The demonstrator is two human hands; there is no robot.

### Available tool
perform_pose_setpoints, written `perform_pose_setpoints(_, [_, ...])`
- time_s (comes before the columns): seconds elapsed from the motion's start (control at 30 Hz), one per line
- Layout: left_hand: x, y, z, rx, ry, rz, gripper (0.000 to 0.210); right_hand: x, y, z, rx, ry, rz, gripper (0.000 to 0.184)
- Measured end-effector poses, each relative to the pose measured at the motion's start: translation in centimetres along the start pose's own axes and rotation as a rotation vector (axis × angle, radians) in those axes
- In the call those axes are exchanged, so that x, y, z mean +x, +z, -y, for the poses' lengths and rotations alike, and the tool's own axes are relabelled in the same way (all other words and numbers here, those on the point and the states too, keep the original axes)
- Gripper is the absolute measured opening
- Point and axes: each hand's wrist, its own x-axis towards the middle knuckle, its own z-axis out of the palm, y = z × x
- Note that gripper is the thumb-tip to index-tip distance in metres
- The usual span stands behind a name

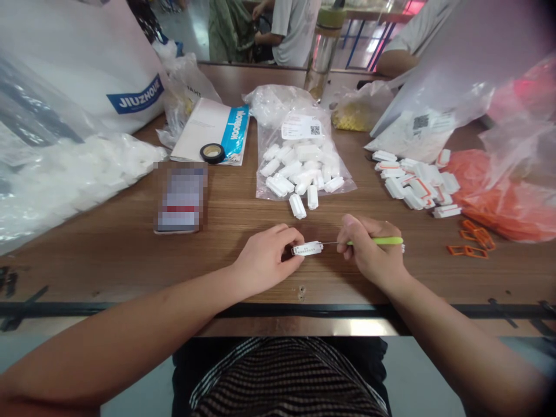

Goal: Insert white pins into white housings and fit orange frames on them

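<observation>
Between the thumb and fingers of my left hand (267,258) is a white plastic connector housing (308,249), held just above or on the table with a row of small holes facing up. My right hand (371,249) is closed around a pick tool with a green handle (388,241). Its thin metal shaft (330,243) points left, and the tip meets the right end of the housing. Two loose white housings (297,206) lie beyond my hands, at the mouth of a clear bag (263,136) that has many more on it.
At right lie a pile of white housings with orange parts (414,193), loose orange frames (478,236) and an orange bag (499,197). A phone (181,197), a notebook (208,124) with black tape (212,152), and a large white bag (78,63) are on the left. Behind stands a bottle (322,55).
</observation>
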Motion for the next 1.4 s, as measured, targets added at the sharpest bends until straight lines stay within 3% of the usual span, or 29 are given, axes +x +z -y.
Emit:
perform_pose_setpoints(0.43, [0.0, 0.0, 0.0, -0.008, 0.011, 0.003, 0.012, 0.1, 0.2, 0.3, -0.096, -0.024, 0.035, 0.048])
perform_pose_setpoints(0.73, [0.0, 0.0, 0.2, 0.000, 0.013, 0.001, 0.012, 0.2, 0.3, 1.1, -0.312, -0.269, 0.147, 0.045])
perform_pose_setpoints(0.97, [0.1, 0.0, 0.1, -0.004, 0.016, 0.000, 0.013, -0.1, 0.1, 0.1, -0.076, -0.107, 0.038, 0.048])
perform_pose_setpoints(1.4, [0.1, -0.1, 0.0, -0.008, 0.013, 0.002, 0.012, 0.2, 0.0, 0.2, -0.105, -0.059, 0.090, 0.047])
